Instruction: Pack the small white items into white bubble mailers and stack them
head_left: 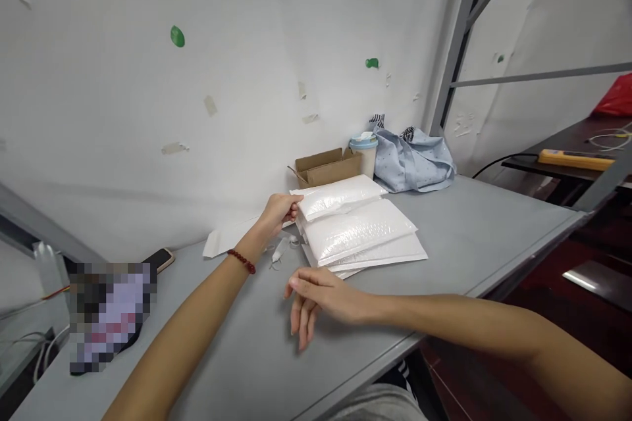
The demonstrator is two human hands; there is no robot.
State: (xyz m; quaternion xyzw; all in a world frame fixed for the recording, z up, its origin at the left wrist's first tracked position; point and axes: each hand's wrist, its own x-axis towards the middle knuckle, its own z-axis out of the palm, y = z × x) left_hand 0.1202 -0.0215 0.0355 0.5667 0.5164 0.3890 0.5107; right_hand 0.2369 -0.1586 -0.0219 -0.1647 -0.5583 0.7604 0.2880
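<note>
A stack of white padded bubble mailers [365,230] lies on the grey table in front of me. My left hand [277,212], with a red bead bracelet at the wrist, pinches the left edge of the top mailer [343,196]. That mailer rests on the others near the back of the pile. In front of the stack my right hand [323,299] hovers over the table, fingers apart and loosely bent, holding nothing. Between my left wrist and the pile sits a small white object with a thin cord [281,248]. A flat white packet [227,240] lies partly behind my left forearm.
Against the wall stand an open cardboard box [328,170], a paper cup with a blue lid [364,152] and a light blue cloth bundle [415,161]. A phone [160,259] and a blurred-out item [113,316] lie at left. The grey table [474,230] ends at a metal-framed right edge.
</note>
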